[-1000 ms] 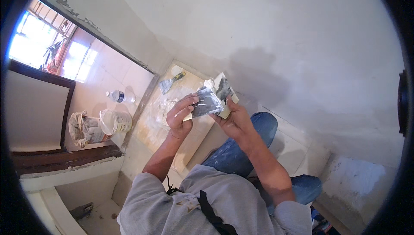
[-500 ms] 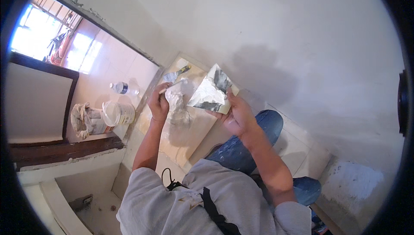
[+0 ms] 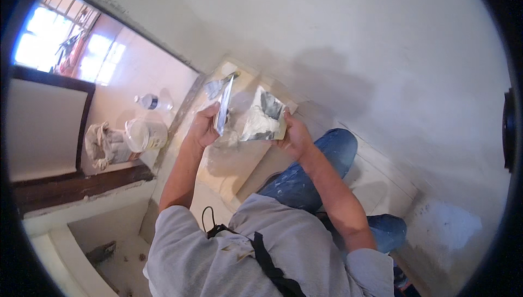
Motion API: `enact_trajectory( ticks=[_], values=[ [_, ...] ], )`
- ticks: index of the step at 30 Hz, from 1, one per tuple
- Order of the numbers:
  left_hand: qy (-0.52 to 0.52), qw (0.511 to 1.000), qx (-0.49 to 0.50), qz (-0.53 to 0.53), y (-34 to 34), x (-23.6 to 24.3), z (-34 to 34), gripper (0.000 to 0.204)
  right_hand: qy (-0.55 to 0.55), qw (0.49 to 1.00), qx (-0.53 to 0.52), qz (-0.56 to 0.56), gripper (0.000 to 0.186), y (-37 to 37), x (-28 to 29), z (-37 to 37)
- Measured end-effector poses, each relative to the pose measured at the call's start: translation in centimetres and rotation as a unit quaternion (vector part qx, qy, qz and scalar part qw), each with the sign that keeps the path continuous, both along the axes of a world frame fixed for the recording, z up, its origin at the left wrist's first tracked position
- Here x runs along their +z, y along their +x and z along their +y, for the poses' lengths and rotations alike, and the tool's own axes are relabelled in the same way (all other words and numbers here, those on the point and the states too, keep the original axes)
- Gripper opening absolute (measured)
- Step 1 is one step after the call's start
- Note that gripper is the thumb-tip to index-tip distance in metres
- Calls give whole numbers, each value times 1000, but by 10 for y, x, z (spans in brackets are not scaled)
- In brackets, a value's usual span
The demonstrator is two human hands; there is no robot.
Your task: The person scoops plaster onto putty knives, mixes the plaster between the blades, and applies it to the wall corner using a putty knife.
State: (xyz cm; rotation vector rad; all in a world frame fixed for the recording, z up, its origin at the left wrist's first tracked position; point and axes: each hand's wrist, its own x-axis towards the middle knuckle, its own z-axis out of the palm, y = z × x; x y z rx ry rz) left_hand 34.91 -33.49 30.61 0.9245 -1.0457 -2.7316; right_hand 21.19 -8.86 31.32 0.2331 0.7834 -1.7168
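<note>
In the head view, the left hand [image 3: 205, 126] pinches the left blade [image 3: 224, 106], which has swung upright and edge-on; the right hand [image 3: 296, 135] grips the right blade [image 3: 276, 110] by its outer edge, face showing, above the board [image 3: 215, 173]. The blades, overlapping a second ago, now stand apart, which suggests that the white paste [image 3: 257, 118] has mostly ended up on the right one.

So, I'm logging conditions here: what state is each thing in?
Left blade: edge-on, gripped by the left hand
Right blade: white-smeared, gripped by the right hand
Board: smeared white
Putty knife: lying on the board
Bottle: capped
Bag: crumpled
Bucket: lidded or open, cannot tell
Jeans: white-flecked
</note>
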Motion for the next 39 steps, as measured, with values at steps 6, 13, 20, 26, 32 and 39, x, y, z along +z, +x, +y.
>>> enact_trajectory(
  ticks=[6,13,20,26,32,39],
  values=[
    [92,994,-60,-20,-32,-31,55,15,-16,995,-97,-25,50,1,-3,65],
    [87,960,-262,53,-80,-11,140,26,-108,975,-193,39,48,27,28,124],
    [106,932,-343,43,-119,87,153,46,-132,948,-285,42,49,55,129,122],
    [60,946,-318,-2,-120,141,171,29,-107,871,-474,73,54,69,220,167],
    [-147,924,-332,116,-126,107,235,35,-2,733,-645,217,55,62,201,206],
    [34,962,-255,-90,-137,159,328,36,289,555,-676,389,62,57,165,198]
  ],
)
